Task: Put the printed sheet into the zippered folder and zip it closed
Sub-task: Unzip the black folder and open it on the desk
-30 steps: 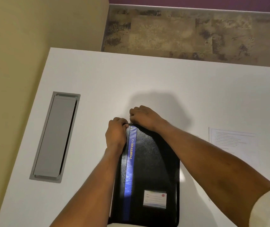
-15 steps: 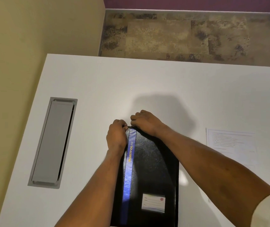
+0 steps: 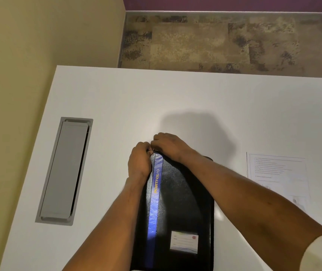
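A black zippered folder (image 3: 183,208) with a blue stripe and gold "PORTFOLIO" lettering lies flat on the white table, near my body. My left hand (image 3: 139,161) is closed on the folder's far left corner. My right hand (image 3: 168,145) is curled over the far edge right beside it, fingers pinched at the same corner; the zipper pull is hidden under the fingers. The printed sheet (image 3: 277,178) lies flat on the table to the right, apart from the folder and from both hands.
A grey cable hatch (image 3: 64,171) is set into the white table (image 3: 175,98) on the left. A beige wall runs along the left side. Mottled carpet lies beyond the table's far edge.
Both hands stay at the folder's far left corner, drawn slightly closer together. The camera has tilted a little, shifting the scene down in view.
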`<state>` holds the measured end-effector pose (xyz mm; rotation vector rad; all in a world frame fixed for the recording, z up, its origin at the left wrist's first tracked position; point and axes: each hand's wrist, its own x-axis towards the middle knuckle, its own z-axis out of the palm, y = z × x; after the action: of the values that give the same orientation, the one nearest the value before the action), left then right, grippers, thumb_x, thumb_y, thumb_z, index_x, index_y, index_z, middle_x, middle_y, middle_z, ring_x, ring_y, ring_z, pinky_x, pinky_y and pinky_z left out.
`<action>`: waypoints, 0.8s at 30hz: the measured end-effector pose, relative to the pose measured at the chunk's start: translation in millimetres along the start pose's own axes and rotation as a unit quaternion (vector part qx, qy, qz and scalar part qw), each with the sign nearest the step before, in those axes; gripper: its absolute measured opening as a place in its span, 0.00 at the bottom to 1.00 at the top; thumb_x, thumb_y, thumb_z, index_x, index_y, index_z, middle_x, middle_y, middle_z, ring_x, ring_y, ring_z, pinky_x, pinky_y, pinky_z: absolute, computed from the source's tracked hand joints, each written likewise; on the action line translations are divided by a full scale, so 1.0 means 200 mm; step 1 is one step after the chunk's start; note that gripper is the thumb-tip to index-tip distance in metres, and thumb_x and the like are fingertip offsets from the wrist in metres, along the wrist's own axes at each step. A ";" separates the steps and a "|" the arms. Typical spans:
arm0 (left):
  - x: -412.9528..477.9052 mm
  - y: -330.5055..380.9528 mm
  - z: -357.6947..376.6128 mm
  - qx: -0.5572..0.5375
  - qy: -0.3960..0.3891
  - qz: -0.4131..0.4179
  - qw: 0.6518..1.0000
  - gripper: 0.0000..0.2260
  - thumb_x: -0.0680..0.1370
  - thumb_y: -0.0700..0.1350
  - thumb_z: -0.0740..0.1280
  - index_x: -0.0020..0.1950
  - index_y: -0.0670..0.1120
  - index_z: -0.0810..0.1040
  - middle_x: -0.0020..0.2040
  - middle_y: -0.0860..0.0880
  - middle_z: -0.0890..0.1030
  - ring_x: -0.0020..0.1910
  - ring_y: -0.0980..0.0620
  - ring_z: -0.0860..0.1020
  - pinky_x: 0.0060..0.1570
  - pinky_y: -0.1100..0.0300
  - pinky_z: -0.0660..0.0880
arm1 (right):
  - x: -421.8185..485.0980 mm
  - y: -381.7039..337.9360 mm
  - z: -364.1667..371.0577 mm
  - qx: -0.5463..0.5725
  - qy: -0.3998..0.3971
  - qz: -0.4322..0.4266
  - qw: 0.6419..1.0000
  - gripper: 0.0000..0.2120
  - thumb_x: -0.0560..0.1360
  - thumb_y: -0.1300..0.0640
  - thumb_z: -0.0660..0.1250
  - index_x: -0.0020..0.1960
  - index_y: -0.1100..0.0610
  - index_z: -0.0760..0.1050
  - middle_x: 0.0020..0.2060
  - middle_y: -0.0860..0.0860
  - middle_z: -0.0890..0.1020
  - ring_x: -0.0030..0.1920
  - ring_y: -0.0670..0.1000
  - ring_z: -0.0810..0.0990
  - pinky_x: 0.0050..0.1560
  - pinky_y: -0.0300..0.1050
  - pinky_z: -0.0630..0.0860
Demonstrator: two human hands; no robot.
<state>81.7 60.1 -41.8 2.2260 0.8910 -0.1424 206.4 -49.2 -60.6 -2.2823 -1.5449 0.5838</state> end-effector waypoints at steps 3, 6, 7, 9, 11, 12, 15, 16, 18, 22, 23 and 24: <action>0.01 -0.01 -0.01 0.002 -0.006 -0.002 1.000 0.04 0.78 0.40 0.62 0.45 0.49 0.74 0.43 0.54 0.77 0.47 0.44 0.77 0.48 0.48 0.76 | -0.02 0.04 0.00 -0.019 0.005 -0.024 1.000 0.04 0.77 0.58 0.62 0.43 0.53 0.73 0.41 0.49 0.75 0.46 0.52 0.72 0.44 0.49 0.70; 0.02 -0.01 -0.01 0.001 -0.017 0.007 1.000 0.05 0.78 0.40 0.64 0.44 0.49 0.75 0.43 0.55 0.77 0.47 0.45 0.77 0.48 0.47 0.76 | -0.06 0.07 -0.01 -0.023 0.014 -0.040 0.999 0.06 0.78 0.61 0.62 0.43 0.53 0.74 0.40 0.50 0.76 0.46 0.53 0.72 0.45 0.49 0.71; 0.03 -0.01 -0.01 -0.001 -0.018 0.010 1.000 0.05 0.78 0.40 0.64 0.44 0.49 0.75 0.43 0.55 0.77 0.47 0.46 0.77 0.49 0.47 0.76 | -0.07 0.07 -0.01 -0.019 0.018 -0.039 0.999 0.06 0.78 0.62 0.62 0.43 0.54 0.74 0.40 0.50 0.76 0.46 0.53 0.72 0.45 0.49 0.70; 0.03 0.01 0.00 -0.003 -0.021 0.015 1.000 0.06 0.78 0.40 0.65 0.44 0.49 0.75 0.43 0.55 0.78 0.46 0.47 0.77 0.48 0.48 0.76 | -0.09 0.09 -0.01 -0.008 0.018 -0.028 0.999 0.07 0.78 0.63 0.63 0.43 0.54 0.74 0.40 0.51 0.76 0.45 0.53 0.72 0.45 0.49 0.70; 0.02 0.03 0.01 -0.007 -0.024 0.014 1.000 0.06 0.78 0.39 0.65 0.43 0.49 0.75 0.43 0.55 0.77 0.46 0.48 0.77 0.47 0.49 0.75 | -0.11 0.10 0.00 0.000 0.013 -0.010 1.000 0.07 0.78 0.63 0.63 0.44 0.54 0.74 0.40 0.50 0.76 0.45 0.52 0.71 0.44 0.49 0.69; 0.02 0.04 0.01 -0.011 -0.022 0.009 1.000 0.06 0.78 0.39 0.64 0.43 0.49 0.75 0.43 0.55 0.77 0.46 0.48 0.77 0.47 0.50 0.74 | -0.12 0.09 0.01 0.005 0.010 0.004 1.000 0.06 0.78 0.62 0.63 0.43 0.54 0.73 0.40 0.51 0.76 0.44 0.52 0.71 0.43 0.48 0.68; 0.03 0.04 0.03 -0.023 -0.025 -0.001 0.999 0.06 0.77 0.38 0.64 0.43 0.48 0.76 0.43 0.54 0.78 0.46 0.47 0.77 0.47 0.50 0.75 | -0.11 0.06 0.05 0.038 0.012 0.059 0.997 0.07 0.77 0.58 0.62 0.40 0.54 0.70 0.38 0.48 0.72 0.43 0.49 0.69 0.40 0.45 0.64; 0.04 0.04 0.03 -0.023 -0.032 0.005 0.999 0.06 0.77 0.37 0.64 0.43 0.47 0.76 0.43 0.53 0.78 0.46 0.47 0.78 0.47 0.50 0.74 | -0.11 0.05 0.06 0.062 0.006 0.081 0.995 0.08 0.77 0.55 0.60 0.39 0.53 0.69 0.38 0.47 0.71 0.42 0.48 0.69 0.40 0.45 0.65; 0.05 0.03 0.03 -0.022 -0.040 0.016 0.999 0.06 0.77 0.37 0.64 0.44 0.46 0.77 0.44 0.52 0.79 0.47 0.47 0.77 0.46 0.53 0.73 | -0.08 0.03 0.06 0.110 -0.004 0.105 0.988 0.09 0.77 0.53 0.57 0.40 0.54 0.70 0.39 0.48 0.71 0.42 0.49 0.70 0.40 0.47 0.68; 0.04 0.03 0.02 -0.023 -0.032 0.025 0.999 0.05 0.78 0.37 0.64 0.44 0.45 0.76 0.44 0.51 0.79 0.45 0.48 0.76 0.44 0.59 0.71 | -0.07 0.02 0.07 0.162 0.019 0.119 0.979 0.08 0.76 0.55 0.59 0.40 0.54 0.72 0.38 0.48 0.71 0.41 0.50 0.71 0.40 0.52 0.70; 0.03 0.02 0.02 -0.023 -0.031 0.023 0.999 0.05 0.77 0.37 0.64 0.43 0.45 0.76 0.43 0.51 0.79 0.45 0.48 0.77 0.44 0.57 0.72 | -0.09 0.02 0.06 0.164 0.017 0.119 0.979 0.08 0.76 0.56 0.60 0.39 0.55 0.71 0.38 0.48 0.71 0.40 0.50 0.70 0.40 0.51 0.69; 0.03 0.02 0.01 -0.020 -0.030 0.021 0.999 0.06 0.76 0.36 0.63 0.42 0.46 0.75 0.42 0.51 0.79 0.44 0.47 0.77 0.43 0.55 0.72 | -0.10 0.04 0.05 0.151 0.010 0.110 0.982 0.07 0.76 0.56 0.60 0.38 0.54 0.69 0.38 0.48 0.71 0.40 0.49 0.69 0.40 0.51 0.68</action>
<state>88.8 61.3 -43.1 2.1895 0.8081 -0.1686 200.3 -71.1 -69.8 -2.2259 -1.1138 0.7916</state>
